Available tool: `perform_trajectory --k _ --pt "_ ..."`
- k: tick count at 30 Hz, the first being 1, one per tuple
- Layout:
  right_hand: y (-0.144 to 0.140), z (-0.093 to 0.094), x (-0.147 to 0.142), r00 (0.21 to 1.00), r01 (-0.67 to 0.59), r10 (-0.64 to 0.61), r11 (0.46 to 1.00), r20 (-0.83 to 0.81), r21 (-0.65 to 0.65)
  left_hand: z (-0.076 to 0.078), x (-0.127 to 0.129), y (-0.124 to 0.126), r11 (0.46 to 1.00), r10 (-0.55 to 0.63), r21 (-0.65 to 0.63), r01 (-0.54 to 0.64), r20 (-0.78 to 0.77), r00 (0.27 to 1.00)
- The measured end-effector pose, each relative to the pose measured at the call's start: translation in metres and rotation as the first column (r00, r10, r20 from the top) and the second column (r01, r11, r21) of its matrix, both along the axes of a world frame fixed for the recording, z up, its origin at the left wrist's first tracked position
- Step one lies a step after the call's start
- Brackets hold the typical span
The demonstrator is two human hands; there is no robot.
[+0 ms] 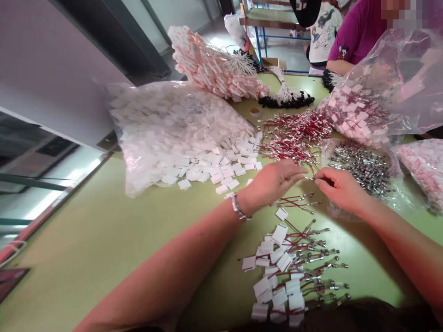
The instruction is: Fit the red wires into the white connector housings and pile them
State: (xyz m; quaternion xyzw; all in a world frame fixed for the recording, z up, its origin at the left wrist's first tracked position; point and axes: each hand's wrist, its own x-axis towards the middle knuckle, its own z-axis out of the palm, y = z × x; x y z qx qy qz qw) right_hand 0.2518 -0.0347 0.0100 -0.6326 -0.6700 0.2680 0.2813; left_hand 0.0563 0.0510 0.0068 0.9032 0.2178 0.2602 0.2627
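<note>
My left hand, a metal band at its wrist, has thumb and fingers closed on a thin silver-tipped piece. The rest of that piece is hidden by the fingers. Opposite, the pinched fingertips of my right hand meet the tip; what they hold is too small to make out. Just below lie several loose red wires with metal ends. Nearer me are red wires with white plastic housings at one end and glass fuses at the other. Beyond my hands a heap of red wires spreads out.
A clear bag spills white housings at left. Glass fuses fill an open bag at right, near bags of pinkish-white parts. Bundled white wires and a small round tub stand behind. A person in purple sits opposite.
</note>
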Motion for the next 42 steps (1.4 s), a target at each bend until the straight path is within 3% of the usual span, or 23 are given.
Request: perform_trajectory --k 4,8,10,12,14,16,18,19,21,25,29,32,35,37,40,42 --pt "-0.002 -0.008 0.0 0.977 -0.068 0.056 0.996 0.206 0.05 0.016 -0.007 0.005 0.978 0.144 -0.176 -0.112 0.177 0.974" --pt "-0.006 -0.008 -0.005 0.905 -0.165 0.13 0.985 0.405 0.054 0.028 -0.014 0.006 0.886 0.358 -0.386 -0.256 0.22 0.907" --pt "-0.006 -0.006 -0.005 0.865 -0.223 0.175 0.974 0.471 0.046 0.033 -0.015 0.006 0.826 0.483 -0.404 -0.392 0.149 0.863" --pt "-0.006 -0.004 -0.003 0.839 -0.256 0.209 0.966 0.502 0.026 0.038 -0.016 0.007 0.773 0.528 -0.403 -0.49 -0.021 0.849" --pt "-0.004 -0.001 0.002 0.835 -0.273 0.228 0.962 0.501 0.017 0.04 -0.017 0.01 0.764 0.472 -0.404 -0.503 -0.181 0.863" --pt "-0.001 0.002 0.01 0.848 -0.29 0.24 0.956 0.472 0.034 0.036 -0.019 0.013 0.788 0.372 -0.438 -0.433 -0.221 0.901" --pt "0.003 0.006 0.022 0.879 -0.225 0.162 0.97 0.449 0.089 0.028 -0.02 0.017 0.804 0.262 -0.504 -0.315 -0.175 0.949" --pt "0.006 0.007 0.03 0.889 -0.131 0.058 0.983 0.454 0.132 0.022 -0.021 0.019 0.802 0.215 -0.538 -0.259 -0.145 0.966" --pt "0.012 0.005 0.045 0.788 0.09 -0.202 0.972 0.582 0.216 0.013 -0.021 0.021 0.794 0.139 -0.58 -0.18 -0.115 0.984" --pt "0.019 -0.007 0.062 0.555 0.113 -0.169 0.985 0.814 0.128 0.007 -0.014 0.014 0.8 0.153 -0.565 -0.201 -0.133 0.979" --pt "0.02 -0.016 0.06 0.474 0.061 -0.163 0.986 0.865 0.153 0.008 -0.004 0.003 0.809 0.228 -0.519 -0.276 -0.156 0.961" --pt "0.021 -0.013 0.056 0.492 0.078 -0.179 0.984 0.852 0.161 0.002 0.001 -0.001 0.873 0.211 -0.424 -0.241 -0.116 0.971" --pt "0.019 -0.002 0.049 0.559 0.198 -0.285 0.958 0.779 0.209 -0.003 0.004 -0.005 0.902 0.212 -0.359 -0.238 -0.111 0.971" --pt "0.014 0.005 0.039 0.692 0.227 -0.326 0.945 0.645 0.234 -0.003 0.006 -0.008 0.891 0.189 -0.392 -0.229 -0.137 0.972" --pt "0.005 0.008 0.018 0.934 0.112 -0.184 0.965 0.306 0.238 0.003 0.006 -0.011 0.862 0.15 -0.462 -0.209 -0.161 0.976" --pt "0.0 0.004 0.004 0.988 0.05 -0.084 0.968 0.13 0.245 0.007 0.005 -0.013 0.868 0.106 -0.465 -0.173 -0.167 0.98"
